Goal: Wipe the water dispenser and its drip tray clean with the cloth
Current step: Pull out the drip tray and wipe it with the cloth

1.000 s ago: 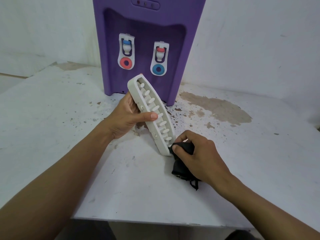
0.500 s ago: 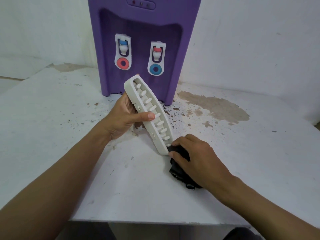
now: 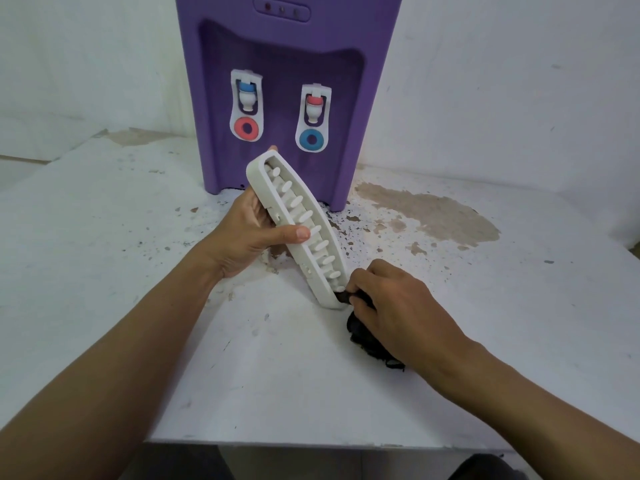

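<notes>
A purple water dispenser [image 3: 287,46] with two white taps stands at the back of the white table. My left hand [image 3: 247,233] grips the white slotted drip tray [image 3: 304,251], holding it on edge and tilted, its lower end resting on the table. My right hand [image 3: 398,306] is closed on a black cloth [image 3: 367,337], pressing a corner of it against the tray's lower end. Most of the cloth is hidden under my hand.
The white table [image 3: 104,271] has chipped, peeling paint, with a large brown patch [image 3: 429,213] to the right of the dispenser. The table's front edge [image 3: 311,445] runs close to me. White walls stand behind.
My right hand with the cloth shifted slightly along the tray's lower end. The left hand keeps the tray in much the same tilt.
</notes>
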